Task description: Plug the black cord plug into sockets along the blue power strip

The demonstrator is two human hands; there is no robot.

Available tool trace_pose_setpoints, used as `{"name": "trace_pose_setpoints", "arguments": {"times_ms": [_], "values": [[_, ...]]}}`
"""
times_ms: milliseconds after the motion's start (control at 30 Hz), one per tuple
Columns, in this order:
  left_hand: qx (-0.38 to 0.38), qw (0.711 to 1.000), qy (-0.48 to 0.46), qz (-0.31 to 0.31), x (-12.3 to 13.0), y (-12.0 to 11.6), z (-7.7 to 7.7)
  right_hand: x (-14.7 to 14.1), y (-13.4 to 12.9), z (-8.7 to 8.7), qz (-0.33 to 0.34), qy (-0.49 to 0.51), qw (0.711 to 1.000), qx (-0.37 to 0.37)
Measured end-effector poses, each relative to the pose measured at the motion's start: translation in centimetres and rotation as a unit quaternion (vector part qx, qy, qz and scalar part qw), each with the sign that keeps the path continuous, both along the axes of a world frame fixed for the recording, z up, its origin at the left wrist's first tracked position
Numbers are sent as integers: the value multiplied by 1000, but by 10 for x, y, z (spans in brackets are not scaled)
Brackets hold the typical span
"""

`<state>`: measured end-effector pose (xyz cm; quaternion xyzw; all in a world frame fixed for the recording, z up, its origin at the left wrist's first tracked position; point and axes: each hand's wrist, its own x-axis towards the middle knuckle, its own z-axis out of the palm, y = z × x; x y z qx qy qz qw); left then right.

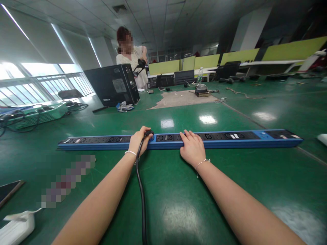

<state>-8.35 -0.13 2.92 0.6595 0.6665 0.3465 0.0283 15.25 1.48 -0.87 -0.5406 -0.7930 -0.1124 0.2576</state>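
Note:
A long blue power strip [224, 144] with rows of black sockets lies crosswise on the green table [163, 177]. My left hand [139, 140] is closed around the plug end of a black power cord [140, 183], at the strip just left of its middle. Whether the plug sits in a socket cannot be made out. From that hand the cord runs down toward me. My right hand [192, 146] rests on the strip right of the middle, fingers spread over its top and holding nothing.
A black computer case [114, 85] and gloves [125, 107] stand at the back left, near a person [131, 56] holding a dark object. Left is a green basket [38, 115] with cables. A phone [10, 190] lies at the left edge; a water bottle [200, 75] stands farther back.

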Motion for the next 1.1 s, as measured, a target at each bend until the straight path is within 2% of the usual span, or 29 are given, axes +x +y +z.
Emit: {"name": "trace_pose_setpoints", "arguments": {"times_ms": [133,333,633,933,1100], "values": [[-3,999,29,19,0,1,3,0,1,-1,3,6,1000,0],[-25,1000,6,13,-2,-2,-1,0,1,-2,4,8,1000,0],[4,988,152,11,6,-8,-2,0,0,0,1,5,1000,-12],[76,982,170,-21,-5,-9,-22,0,-2,3,1,-4,1000,-24],[81,982,168,-15,-6,-9,-28,-1,-2,3,-3,-4,1000,-21]]}}
